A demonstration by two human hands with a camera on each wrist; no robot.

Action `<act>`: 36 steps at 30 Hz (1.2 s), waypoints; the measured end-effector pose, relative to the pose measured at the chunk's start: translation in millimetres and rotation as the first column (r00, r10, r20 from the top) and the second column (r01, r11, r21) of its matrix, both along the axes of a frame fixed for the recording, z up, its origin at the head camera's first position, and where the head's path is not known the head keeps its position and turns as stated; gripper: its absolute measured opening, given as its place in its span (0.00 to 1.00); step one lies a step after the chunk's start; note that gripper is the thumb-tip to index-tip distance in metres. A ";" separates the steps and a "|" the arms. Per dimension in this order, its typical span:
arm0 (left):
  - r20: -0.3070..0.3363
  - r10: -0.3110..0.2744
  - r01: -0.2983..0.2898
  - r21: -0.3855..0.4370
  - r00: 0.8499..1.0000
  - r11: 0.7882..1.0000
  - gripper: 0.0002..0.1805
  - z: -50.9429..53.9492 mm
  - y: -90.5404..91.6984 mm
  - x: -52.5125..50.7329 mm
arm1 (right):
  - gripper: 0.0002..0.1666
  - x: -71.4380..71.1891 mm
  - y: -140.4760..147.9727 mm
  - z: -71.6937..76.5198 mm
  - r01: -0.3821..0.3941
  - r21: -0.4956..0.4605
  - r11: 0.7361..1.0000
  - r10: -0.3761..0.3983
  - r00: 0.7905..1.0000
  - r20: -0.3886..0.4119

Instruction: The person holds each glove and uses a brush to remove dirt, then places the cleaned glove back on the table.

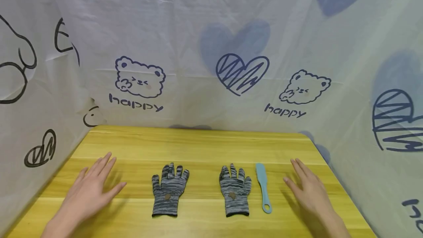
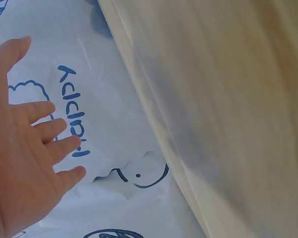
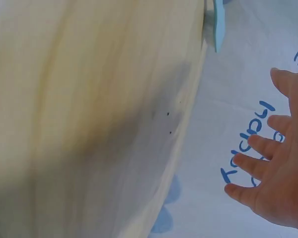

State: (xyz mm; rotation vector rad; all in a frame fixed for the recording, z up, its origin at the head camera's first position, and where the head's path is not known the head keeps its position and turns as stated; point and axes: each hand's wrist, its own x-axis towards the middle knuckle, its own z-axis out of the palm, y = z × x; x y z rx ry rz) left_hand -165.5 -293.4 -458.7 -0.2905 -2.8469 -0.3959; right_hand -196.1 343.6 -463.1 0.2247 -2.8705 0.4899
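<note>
Two grey-and-black striped knit gloves lie flat on the table, a left-side glove [image 1: 169,190] and a right-side glove [image 1: 235,191], fingers toward the back. Each has a brown patch near its cuff. Beside the right-side glove lies a light blue long-handled brush [image 1: 263,188] with a hole in its handle end; its edge also shows in the right wrist view. My left hand [image 1: 89,190] hovers left of the gloves with fingers spread, holding nothing. To the right of the brush, my right hand [image 1: 308,188] is likewise raised, fingers extended and holding nothing.
The yellow wood-grain table [image 1: 198,142] narrows toward the back. A white sheet [image 1: 185,47] printed with hearts, bears and lettering hangs behind it and along both sides, close to the table edges.
</note>
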 end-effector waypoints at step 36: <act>0.057 -0.264 0.238 0.282 0.963 0.929 0.26 0.4 70.8 -36.0 | 0.31 -8.4 -58.0 -0.9 -0.129 -0.080 0.988 0.136 0.986 0.098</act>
